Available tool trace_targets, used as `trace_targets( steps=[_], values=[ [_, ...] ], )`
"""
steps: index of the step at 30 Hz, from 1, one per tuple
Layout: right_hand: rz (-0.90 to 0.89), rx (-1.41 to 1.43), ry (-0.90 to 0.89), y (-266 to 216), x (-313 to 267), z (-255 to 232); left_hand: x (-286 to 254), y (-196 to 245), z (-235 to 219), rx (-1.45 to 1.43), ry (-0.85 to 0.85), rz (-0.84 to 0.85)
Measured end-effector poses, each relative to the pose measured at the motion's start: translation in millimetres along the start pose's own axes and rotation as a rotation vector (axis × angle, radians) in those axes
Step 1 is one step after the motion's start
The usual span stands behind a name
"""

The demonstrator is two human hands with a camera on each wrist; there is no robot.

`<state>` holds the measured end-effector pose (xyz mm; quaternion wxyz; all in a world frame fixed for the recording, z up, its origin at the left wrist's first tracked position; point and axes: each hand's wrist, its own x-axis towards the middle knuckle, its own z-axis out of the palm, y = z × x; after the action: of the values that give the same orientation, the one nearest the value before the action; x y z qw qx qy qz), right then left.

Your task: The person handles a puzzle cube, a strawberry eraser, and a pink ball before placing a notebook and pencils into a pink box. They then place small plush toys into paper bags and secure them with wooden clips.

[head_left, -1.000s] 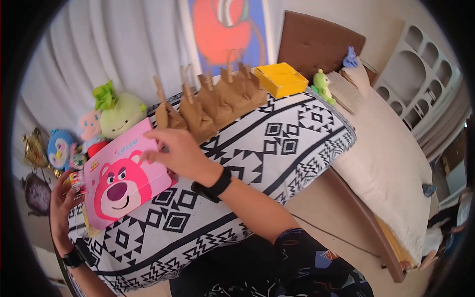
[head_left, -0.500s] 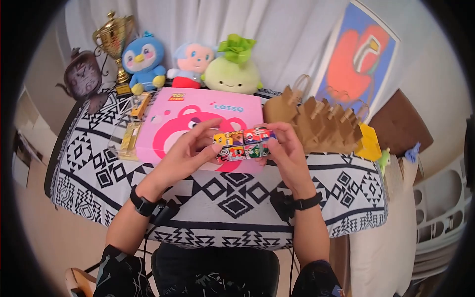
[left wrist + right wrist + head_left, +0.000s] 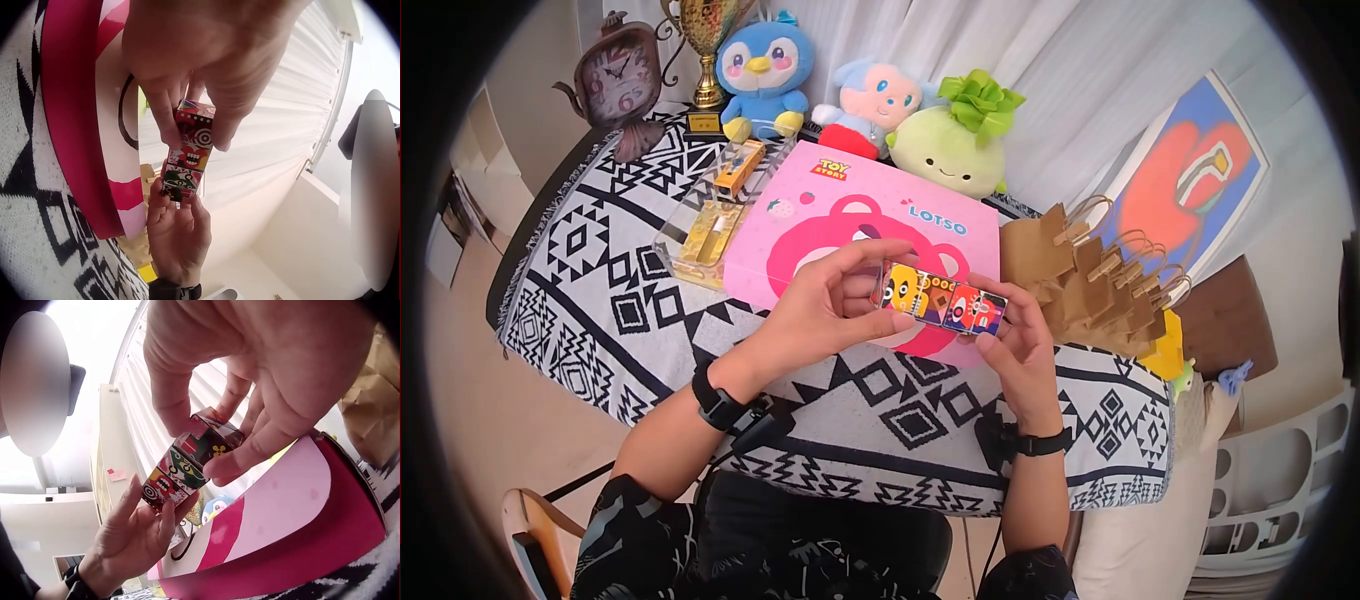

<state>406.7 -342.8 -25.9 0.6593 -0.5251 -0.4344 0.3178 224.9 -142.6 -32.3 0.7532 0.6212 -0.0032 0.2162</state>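
Observation:
Both hands hold a folding picture cube (image 3: 948, 300), a block of small squares printed with bright cartoon faces, drawn out into a long bar. My left hand (image 3: 825, 305) pinches its left end between thumb and fingers. At the other end, my right hand (image 3: 1025, 365) grips with the thumb in front and fingers behind. In the right wrist view the bar's segments (image 3: 187, 459) sit at an angle to each other. Beneath the hands in the head view lies a pink Lotso box (image 3: 810, 215), its bear face partly covered by them.
Clear plastic cases (image 3: 710, 235) stand left of the box. Behind it sit a blue penguin plush (image 3: 765, 80), a pale blue plush (image 3: 875, 105) and a green plush (image 3: 945, 150). Brown paper bags (image 3: 1090, 290) line the right side. A clock (image 3: 615, 75) and a trophy (image 3: 708, 50) stand far left.
Earlier my right hand was over the pink box and my left at its left edge. Both hands then held the picture cube, two rows showing; now it tilts down rightward and the head view has shifted.

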Motion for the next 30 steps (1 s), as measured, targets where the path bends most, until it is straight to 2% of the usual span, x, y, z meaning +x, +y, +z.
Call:
trace_targets(
  steps=[9,12,16,18,20,22,30],
  values=[
    [0.006,-0.043,0.063,2,0,1,0,-2,1,-0.021,0.06,-0.015],
    [-0.013,-0.049,0.077,4,0,1,-1,0,2,0.04,0.022,0.006],
    [-0.028,-0.097,0.083,9,0,-2,-2,1,5,-0.057,0.058,-0.017],
    [0.102,0.009,0.125,2,-1,2,-1,-1,3,-0.082,0.02,-0.025],
    [0.135,0.033,0.134,4,-1,0,-1,-2,2,-0.069,0.022,-0.021],
    [-0.043,0.004,0.003,10,1,1,-1,-4,3,-0.054,0.039,-0.043],
    [0.063,-0.014,0.044,6,-2,-1,-1,-10,4,-0.163,0.037,-0.059]
  ],
)
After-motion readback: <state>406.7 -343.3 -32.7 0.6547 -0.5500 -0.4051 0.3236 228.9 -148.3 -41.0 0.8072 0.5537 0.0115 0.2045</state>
